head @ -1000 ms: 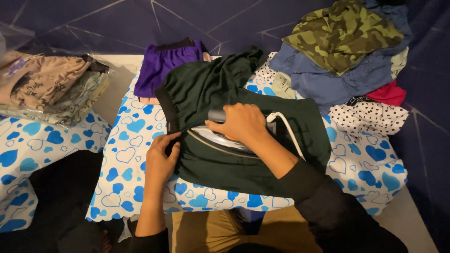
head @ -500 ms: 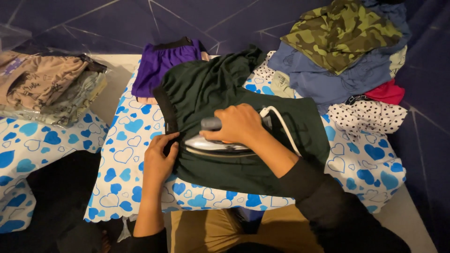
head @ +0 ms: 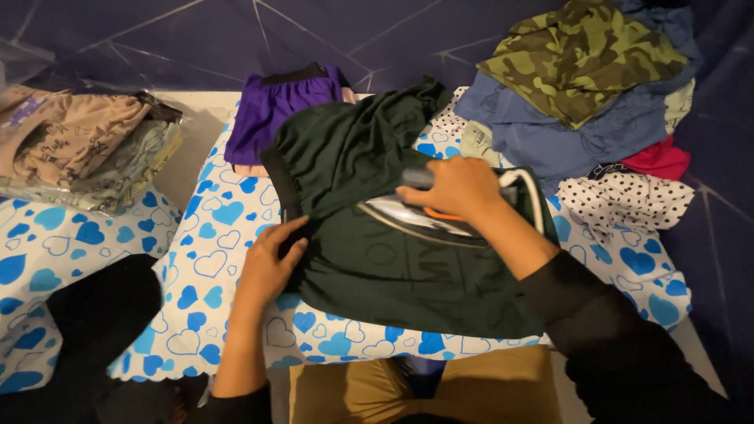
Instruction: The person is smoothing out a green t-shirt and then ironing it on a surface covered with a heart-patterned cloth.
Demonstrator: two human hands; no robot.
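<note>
Free room: heart-print cloth (head: 212, 235) left of garment; clothes pile (head: 581, 94) blocks far right, prob. touching.

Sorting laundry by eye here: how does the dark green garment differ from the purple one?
The dark green garment lies spread mid-board, with the iron on it and both hands touching it; the purple garment lies folded at the board's far end, untouched. The green one covers far more cloth. Both rest on the heart-print cover.

My left hand (head: 267, 263) lies flat, palm down, fingers together pointing up-right, forearm bare. My right hand (head: 455, 187) is curled in a closed grip, knuckles up, w/ the wrist bent; its arm, in a black sleeve, crosses in from lower right.
</note>
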